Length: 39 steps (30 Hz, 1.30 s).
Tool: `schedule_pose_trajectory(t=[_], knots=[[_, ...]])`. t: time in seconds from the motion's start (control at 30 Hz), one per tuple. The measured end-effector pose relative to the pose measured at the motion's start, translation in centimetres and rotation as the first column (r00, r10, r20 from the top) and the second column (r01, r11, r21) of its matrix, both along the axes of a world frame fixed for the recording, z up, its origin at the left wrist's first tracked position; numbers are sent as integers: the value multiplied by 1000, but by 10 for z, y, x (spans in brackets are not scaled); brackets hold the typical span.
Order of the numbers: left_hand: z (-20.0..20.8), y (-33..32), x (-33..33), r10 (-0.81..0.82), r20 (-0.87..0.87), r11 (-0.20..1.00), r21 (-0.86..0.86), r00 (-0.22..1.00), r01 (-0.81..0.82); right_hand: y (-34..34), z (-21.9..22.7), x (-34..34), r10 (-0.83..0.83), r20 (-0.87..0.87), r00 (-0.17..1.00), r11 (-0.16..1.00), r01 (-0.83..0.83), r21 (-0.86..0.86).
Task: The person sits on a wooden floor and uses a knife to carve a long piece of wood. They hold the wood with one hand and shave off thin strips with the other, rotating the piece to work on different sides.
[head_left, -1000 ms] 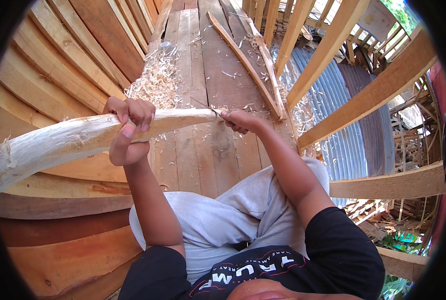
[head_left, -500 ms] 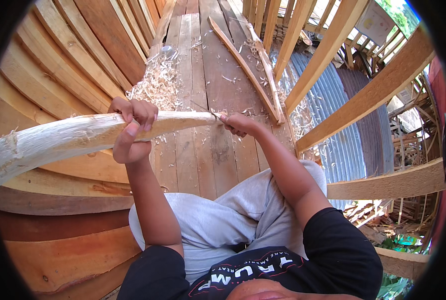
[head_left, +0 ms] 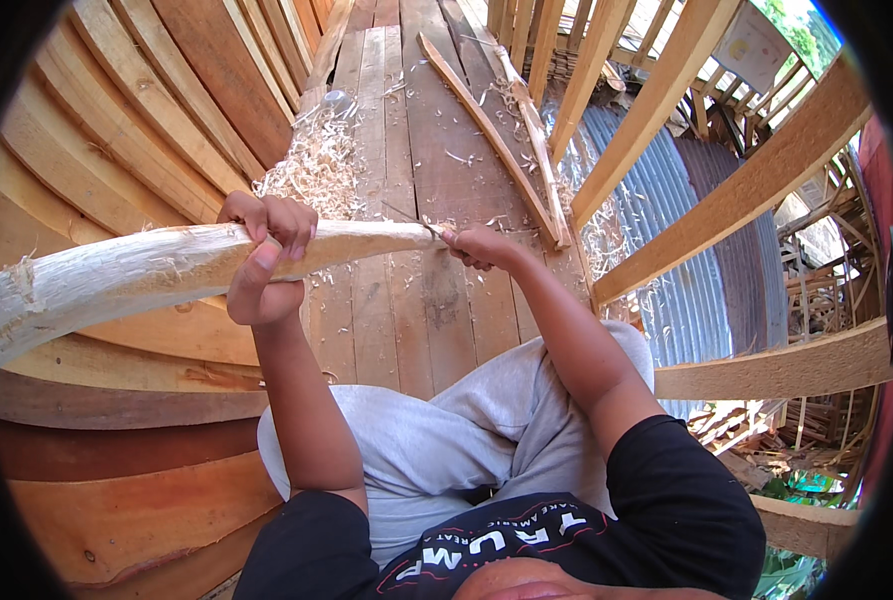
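A long pale wooden pole [head_left: 146, 262], stripped of bark and rough on its surface, runs from the left rim across in front of me. It tapers toward its right end. My left hand [head_left: 264, 262] is closed around it, thumb and fingers on opposite sides. At the narrow end my right hand [head_left: 481, 247] is a closed fist. From that fist a thin dark blade, seemingly a knife [head_left: 406, 216], points up and to the left across the pole's tip. The fingers hide its handle. Whether my right hand also touches the pole's tip, I cannot tell.
Curled wood shavings [head_left: 316, 160] lie heaped on the plank floor [head_left: 371, 330] beyond my left hand. Two long wood strips [head_left: 486, 130] rest near the slatted railing [head_left: 736, 210] on the right. Stacked boards [head_left: 116, 130] line the left side. Corrugated metal sheets [head_left: 656, 240] show below the railing.
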<state>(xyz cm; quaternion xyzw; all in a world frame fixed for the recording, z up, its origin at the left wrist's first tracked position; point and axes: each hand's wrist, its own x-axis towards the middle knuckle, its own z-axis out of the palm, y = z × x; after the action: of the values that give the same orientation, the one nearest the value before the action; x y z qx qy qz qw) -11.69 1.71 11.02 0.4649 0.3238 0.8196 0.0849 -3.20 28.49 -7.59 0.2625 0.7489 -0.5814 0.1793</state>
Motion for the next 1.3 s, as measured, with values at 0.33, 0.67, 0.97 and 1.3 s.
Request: schedule_pose_trajectory(t=[0.33,0.67,0.97,1.3], knots=[[2,2,1,14,21,1000,2,1000,-14,-1,-15,-11,5,-87,996,926,29,378],[0,-1,0,1,4,1000,-28,1000,-1,-18,18,-5,15,-58,998,784,24,621],[2,0,0,-58,-23,998,-21,998,57,-14,2,-1,-95,-90,991,717,130,685],[0,3,-2,-109,-66,994,-14,992,109,6,-46,-2,-305,-236,923,813,381,441]])
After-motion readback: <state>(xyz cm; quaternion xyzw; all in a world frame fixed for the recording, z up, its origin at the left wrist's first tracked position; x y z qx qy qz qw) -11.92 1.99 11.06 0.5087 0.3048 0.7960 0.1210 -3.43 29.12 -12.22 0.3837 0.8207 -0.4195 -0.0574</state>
